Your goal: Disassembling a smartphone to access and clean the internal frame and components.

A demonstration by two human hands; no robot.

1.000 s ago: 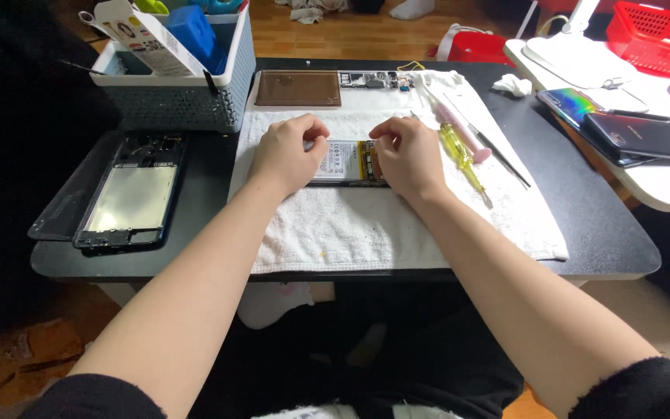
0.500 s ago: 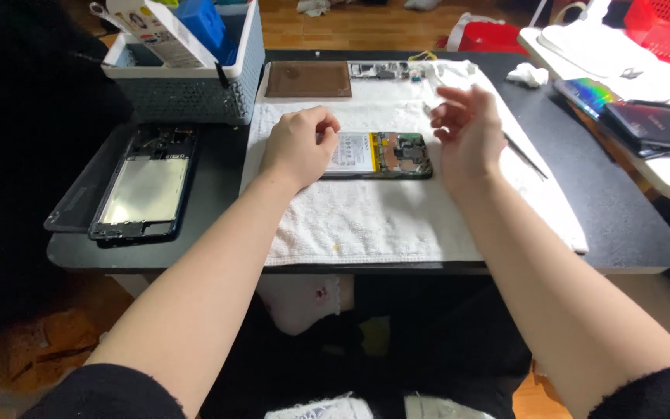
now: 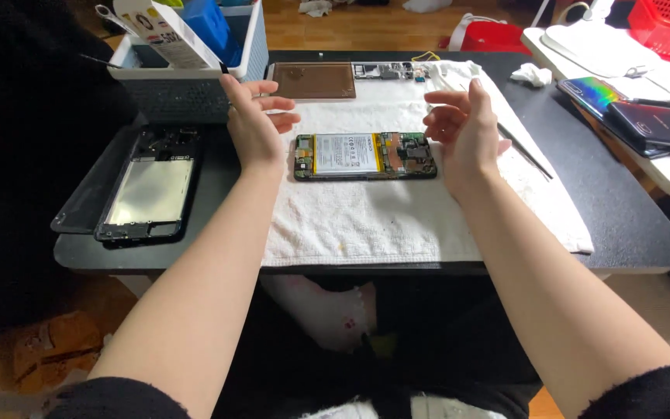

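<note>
Both hands lifted off since earlier: left hand point(image 3: 253, 120) and right hand point(image 3: 463, 128) spread, empty, flanking my opened phone point(image 3: 365, 155); long axis left-right, mid-frame.

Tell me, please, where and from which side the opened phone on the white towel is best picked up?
Probably by its two long edges, near the middle, coming from above. The opened phone lies flat and crosswise on the white towel, battery and circuit boards facing up, so the thin side frame seems the safest grip. Left hand and right hand hover open at either end.
</note>
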